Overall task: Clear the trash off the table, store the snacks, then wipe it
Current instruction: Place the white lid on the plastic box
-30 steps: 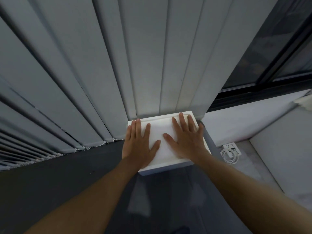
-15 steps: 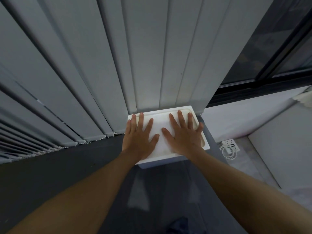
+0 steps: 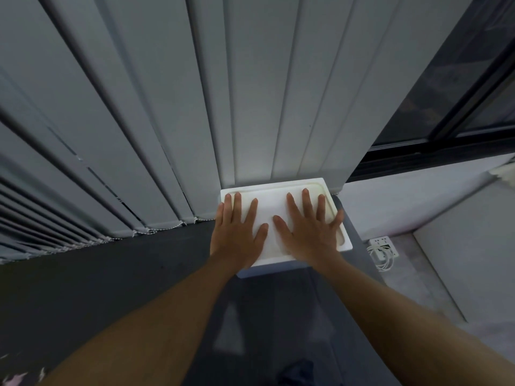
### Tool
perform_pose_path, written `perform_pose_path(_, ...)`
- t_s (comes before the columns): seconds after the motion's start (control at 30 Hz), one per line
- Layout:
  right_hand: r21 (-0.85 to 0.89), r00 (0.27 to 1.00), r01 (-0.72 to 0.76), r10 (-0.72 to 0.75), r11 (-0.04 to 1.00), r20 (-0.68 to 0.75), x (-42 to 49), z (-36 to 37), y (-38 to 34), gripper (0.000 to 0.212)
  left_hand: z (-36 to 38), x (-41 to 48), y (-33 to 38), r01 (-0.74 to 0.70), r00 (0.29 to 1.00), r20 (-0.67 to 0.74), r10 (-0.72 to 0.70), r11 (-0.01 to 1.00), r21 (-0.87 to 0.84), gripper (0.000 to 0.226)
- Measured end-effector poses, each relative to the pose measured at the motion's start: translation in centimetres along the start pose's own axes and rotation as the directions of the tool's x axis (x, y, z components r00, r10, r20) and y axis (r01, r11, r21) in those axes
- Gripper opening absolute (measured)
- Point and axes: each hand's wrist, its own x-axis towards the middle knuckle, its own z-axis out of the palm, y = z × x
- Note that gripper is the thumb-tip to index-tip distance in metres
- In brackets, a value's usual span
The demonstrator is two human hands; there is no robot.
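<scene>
Against grey vertical blinds (image 3: 167,107), mid-frame, left hand (image 3: 237,235) and right hand (image 3: 309,229) lie flat, fingers spread, on a white rectangular plastic box (image 3: 271,200), likely pressing its lid shut.

Vertical blinds (image 3: 250,107) block the far side of the white box (image 3: 274,203), while the dark surface (image 3: 111,274) to its left offers passage.

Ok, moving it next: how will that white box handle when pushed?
Probably stiff: the white box shows no sag under the left hand and right hand. Low and wide, so unlikely to tip. May slide on the glossy table.
</scene>
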Motion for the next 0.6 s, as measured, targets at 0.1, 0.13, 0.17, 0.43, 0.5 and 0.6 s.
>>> perform_pose_path(0.1,-0.009,1.000,0.007,-0.008,1.000,-0.012,0.0,0.1,0.2,0.078,0.0,0.1,-0.4,-0.012,0.998,0.067,0.012,1.000,0.004,0.074)
perform_pose_path(0.13,-0.005,1.000,0.006,-0.006,1.000,-0.009,0.0,0.1,0.4,0.078,0.0,0.2,-0.4,-0.019,0.996,0.093,0.019,1.000,0.003,0.074)
perform_pose_path(0.17,0.001,1.000,0.004,-0.004,1.000,-0.001,0.1,0.1,0.4,0.078,-0.2,0.4,-0.5,-0.027,0.992,0.124,0.027,1.000,-0.005,0.074)
perform_pose_path(0.43,0.070,0.997,0.025,-0.030,0.997,0.077,-0.1,-0.6,0.4,0.079,-3.6,-1.5,-3.9,-0.078,0.972,0.206,0.112,0.983,-0.166,0.073)
perform_pose_path(0.5,0.103,0.997,0.040,-0.047,0.994,0.065,-0.7,-1.0,-0.4,0.079,-4.4,-2.9,-4.6,-0.032,0.978,0.196,0.066,0.984,-0.175,0.069)
perform_pose_path(0.6,0.177,0.994,0.064,-0.078,0.982,0.073,-1.7,-2.0,-2.5,0.078,-5.4,-5.3,-5.4,0.048,0.990,0.138,-0.019,0.976,-0.214,0.064)
